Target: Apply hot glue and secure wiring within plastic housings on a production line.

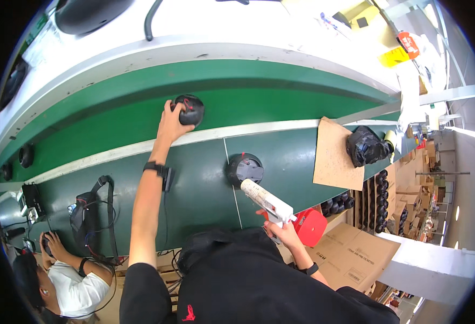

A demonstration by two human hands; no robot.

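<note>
My left hand reaches out over the green conveyor belt, fingers curled around a black rounded housing with red wires on it. In my right hand is a white glue gun with a printed cartridge, held by its handle. The gun's far end lies right by a second black round housing on the dark green worktable. That housing shows a flat grey inner face and a bit of red wire. Whether the gun touches it, I cannot tell.
A brown cardboard sheet and a black plastic bag lie on the table's right. A red container stands near my right hand. At left are a black strap bag and a co-worker. More black round parts sit on the belt.
</note>
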